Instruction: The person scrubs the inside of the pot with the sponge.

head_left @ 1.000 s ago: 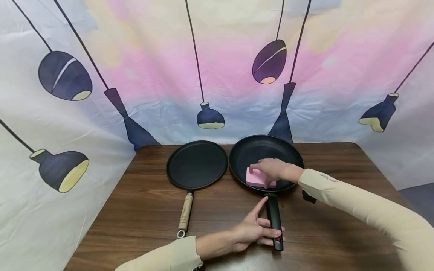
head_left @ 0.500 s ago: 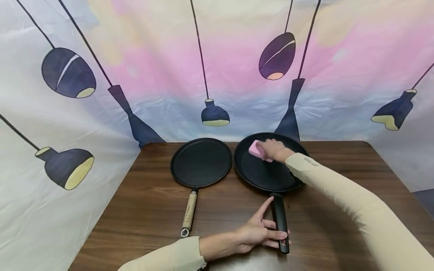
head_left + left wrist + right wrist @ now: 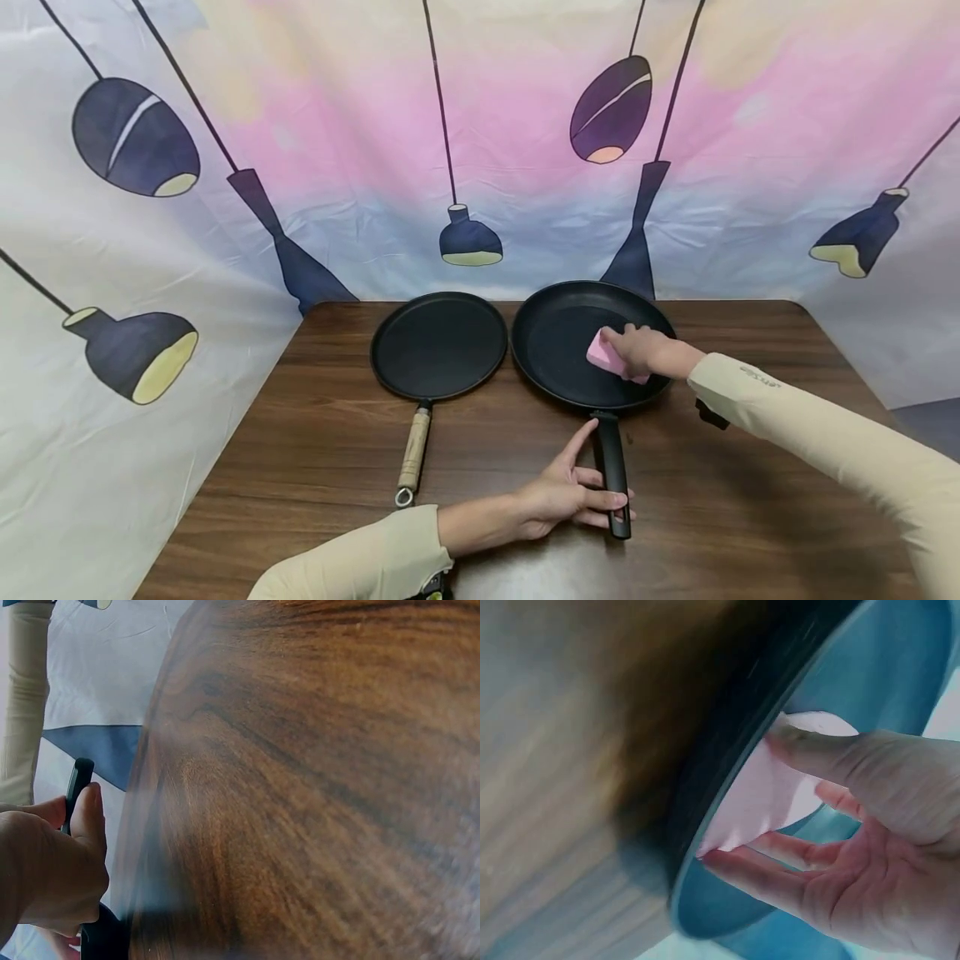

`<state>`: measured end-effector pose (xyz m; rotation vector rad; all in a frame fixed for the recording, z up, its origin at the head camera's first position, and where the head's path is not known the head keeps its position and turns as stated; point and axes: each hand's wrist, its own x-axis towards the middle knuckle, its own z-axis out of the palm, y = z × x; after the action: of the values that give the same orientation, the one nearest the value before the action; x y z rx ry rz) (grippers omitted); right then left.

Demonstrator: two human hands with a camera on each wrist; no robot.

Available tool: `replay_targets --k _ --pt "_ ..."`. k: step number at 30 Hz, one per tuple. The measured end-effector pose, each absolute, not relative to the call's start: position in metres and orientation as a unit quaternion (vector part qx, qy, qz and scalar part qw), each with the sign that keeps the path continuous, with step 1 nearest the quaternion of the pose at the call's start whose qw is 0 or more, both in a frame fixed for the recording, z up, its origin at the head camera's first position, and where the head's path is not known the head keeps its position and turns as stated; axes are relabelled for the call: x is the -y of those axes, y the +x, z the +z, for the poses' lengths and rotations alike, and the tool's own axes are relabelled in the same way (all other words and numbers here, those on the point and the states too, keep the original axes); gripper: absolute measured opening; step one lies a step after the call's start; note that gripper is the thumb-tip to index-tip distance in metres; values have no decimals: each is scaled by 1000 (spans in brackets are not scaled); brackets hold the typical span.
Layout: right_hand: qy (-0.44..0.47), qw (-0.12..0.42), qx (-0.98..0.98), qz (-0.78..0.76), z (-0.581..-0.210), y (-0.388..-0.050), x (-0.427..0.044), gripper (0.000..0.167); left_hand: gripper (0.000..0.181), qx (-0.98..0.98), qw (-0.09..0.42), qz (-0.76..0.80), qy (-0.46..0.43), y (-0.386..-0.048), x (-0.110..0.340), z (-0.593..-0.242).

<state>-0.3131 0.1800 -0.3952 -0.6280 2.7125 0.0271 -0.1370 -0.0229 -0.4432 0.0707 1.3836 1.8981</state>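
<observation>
A deep black frying pan (image 3: 555,342) lies on the table with its black handle (image 3: 613,467) toward me. My left hand (image 3: 558,500) holds that handle, thumb and fingers on either side and the index finger stretched toward the pan's rim. In the left wrist view the left hand (image 3: 56,862) pinches the handle's end (image 3: 79,776). Inside the pan, at its right side, my right hand (image 3: 643,350) grips a pink sponge (image 3: 603,357). Up close in the right wrist view, thumb and fingers of the right hand (image 3: 870,832) clasp the sponge (image 3: 761,787) by its edges.
Left of the frying pan lies a flat black pan (image 3: 438,346) with a wooden handle (image 3: 414,450). Both rest on a brown wooden table (image 3: 315,433). A cloth backdrop (image 3: 337,150) printed with lamps hangs behind the table's far edge.
With the sponge, my right hand has swept from the pan's near side up to its far left, then over to the right side. My left hand keeps its hold on the handle.
</observation>
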Motion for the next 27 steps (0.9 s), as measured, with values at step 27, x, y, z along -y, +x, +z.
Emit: replay_targets --k 27 --pt "-233 134 -963 -37 -401 -390 -150 65 101 -542 390 744 25 -140 22 -442"
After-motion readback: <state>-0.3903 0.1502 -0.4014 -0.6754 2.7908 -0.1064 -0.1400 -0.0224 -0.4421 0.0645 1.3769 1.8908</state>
